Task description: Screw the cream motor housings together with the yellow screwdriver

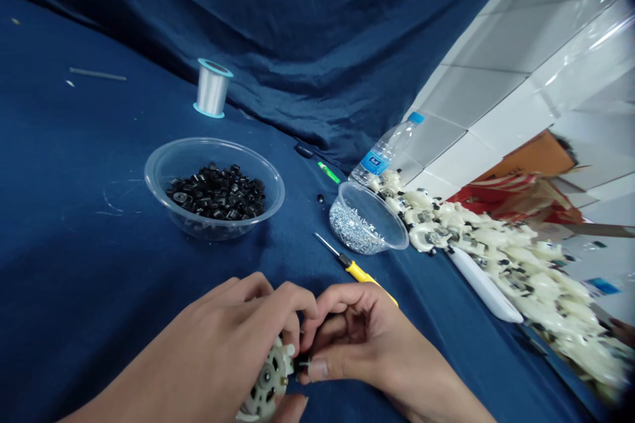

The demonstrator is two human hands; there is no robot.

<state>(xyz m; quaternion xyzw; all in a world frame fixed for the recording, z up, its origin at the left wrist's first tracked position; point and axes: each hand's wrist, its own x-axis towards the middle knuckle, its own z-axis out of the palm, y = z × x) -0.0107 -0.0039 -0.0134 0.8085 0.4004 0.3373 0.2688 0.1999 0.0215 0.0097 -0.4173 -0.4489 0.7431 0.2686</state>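
Observation:
My left hand [218, 344] is wrapped round a cream plastic fishing reel body [266, 380], whose round slotted face with a small central shaft shows below the fingers. At the reel's right edge, my right hand [357, 337] pinches a small black part [300, 365] against the body; a thin metal pin or screw shows beside the thumb. Fingers hide much of this contact. Just beyond the right hand lies a screwdriver [354, 268] with a yellow handle, its end partly covered by that hand.
A clear bowl [153, 168] holds many black parts; a smaller bowl [401, 231] holds screws. A line spool [212, 89], green-labelled item [328, 172] and water bottle [381, 155] stand or lie farther back. Cream reel bodies [476, 238] pile up at right beside a white strip [483, 284].

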